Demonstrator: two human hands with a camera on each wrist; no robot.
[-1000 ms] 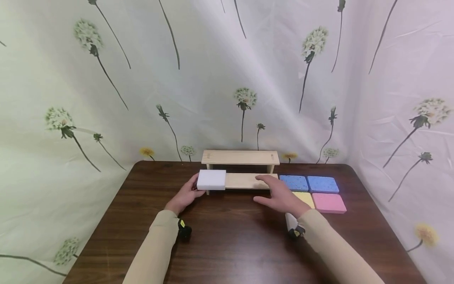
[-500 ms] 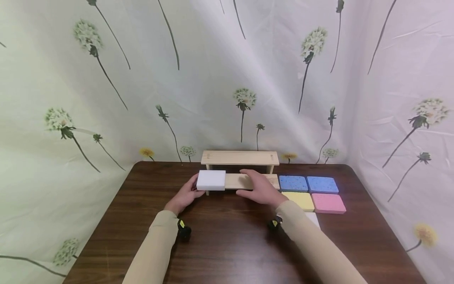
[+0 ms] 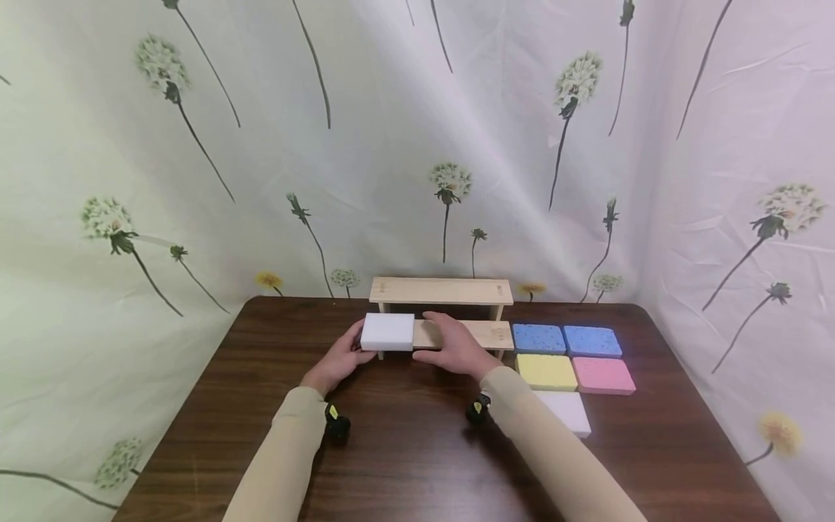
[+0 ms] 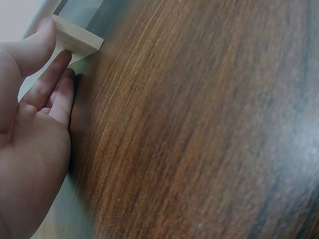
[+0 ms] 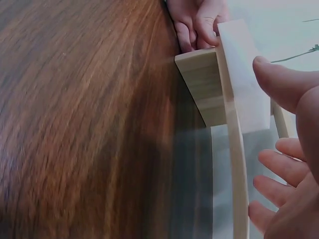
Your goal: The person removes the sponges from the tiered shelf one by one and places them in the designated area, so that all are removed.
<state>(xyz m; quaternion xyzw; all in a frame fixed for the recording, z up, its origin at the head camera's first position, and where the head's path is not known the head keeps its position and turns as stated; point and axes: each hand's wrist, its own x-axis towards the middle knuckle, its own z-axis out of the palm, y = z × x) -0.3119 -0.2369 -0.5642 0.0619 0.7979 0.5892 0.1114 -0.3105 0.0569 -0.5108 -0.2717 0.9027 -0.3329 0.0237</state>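
A white block-shaped sponge (image 3: pixel 388 332) lies flat on the left end of the lower step (image 3: pixel 485 335) of a pale wooden two-step stand. My left hand (image 3: pixel 335 362) is at that end, thumb in front and fingers reaching around the side. In the left wrist view the left hand (image 4: pixel 35 139) has its thumb tip against the wood and its fingers fairly straight. My right hand (image 3: pixel 459 351) spans the lower step just right of the sponge, thumb and fingers spread. The right wrist view shows the right hand (image 5: pixel 309 119) gripping nothing.
Behind stands the bare upper step (image 3: pixel 443 291). Two blue sponges (image 3: pixel 538 338), a yellow sponge (image 3: pixel 546 371), a pink sponge (image 3: pixel 604 375) and another white sponge (image 3: pixel 569 412) lie right of the stand on the dark wooden table (image 3: pixel 404 449). Flowered cloth hangs behind.
My right hand has moved left along the lower step, closer to the white sponge, uncovering the yellow and the other white sponge. The left hand has stayed in place.
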